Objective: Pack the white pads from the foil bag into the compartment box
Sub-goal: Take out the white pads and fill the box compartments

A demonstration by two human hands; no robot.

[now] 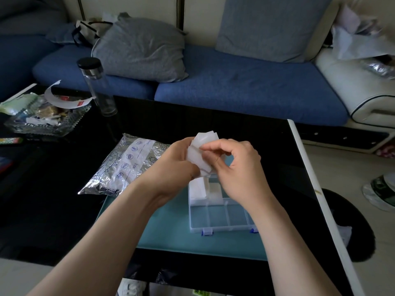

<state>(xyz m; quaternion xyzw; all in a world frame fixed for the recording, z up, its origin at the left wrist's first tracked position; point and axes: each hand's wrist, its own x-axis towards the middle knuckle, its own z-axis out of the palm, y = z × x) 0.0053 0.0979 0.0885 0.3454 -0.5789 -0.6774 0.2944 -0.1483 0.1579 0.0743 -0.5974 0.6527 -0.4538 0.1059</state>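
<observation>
Above the open compartment box (222, 212), the left hand (171, 161) grips a bunch of white pads (202, 149) while the right hand (233, 161) pinches one edge; they look light, soft and floppy, best taken by an edge.

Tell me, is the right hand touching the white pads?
Touching. The head view shows the right hand pinching the white pads while the left hand grips them from the other side.

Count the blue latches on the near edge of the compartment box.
2. The left latch sits near the front left corner of the compartment box; the right latch sits beside the right forearm, which covers the box's right end, so another may be hidden.
</observation>
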